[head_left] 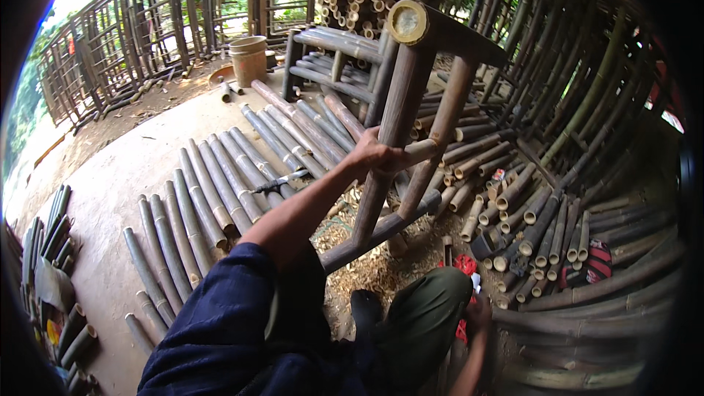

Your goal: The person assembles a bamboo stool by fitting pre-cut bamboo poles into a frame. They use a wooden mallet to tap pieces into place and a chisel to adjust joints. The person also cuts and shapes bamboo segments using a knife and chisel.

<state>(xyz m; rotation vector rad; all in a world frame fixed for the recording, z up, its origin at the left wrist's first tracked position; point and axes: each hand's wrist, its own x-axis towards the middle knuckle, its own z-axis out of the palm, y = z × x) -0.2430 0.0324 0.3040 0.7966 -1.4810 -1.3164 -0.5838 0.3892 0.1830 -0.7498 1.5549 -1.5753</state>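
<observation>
My left hand [375,154] is wrapped around a bamboo frame [400,95], closed where a short rung meets a thick post. The frame stands tilted in front of me, with two uprights between a thick top pole and a lower pole. A pale, plugged end of the top pole faces me. Beside my right knee, my right hand [480,313] is low next to a red plastic bag [463,264] and a small white thing. Its fingers are dark and partly hidden, so their grip does not show.
Cut bamboo poles [220,183] lie in rows on the concrete floor to the left. More short pieces [528,227] are heaped at right. Wood shavings [352,279] cover the ground by my feet. A bucket [248,61] and another bamboo frame [334,66] stand farther back.
</observation>
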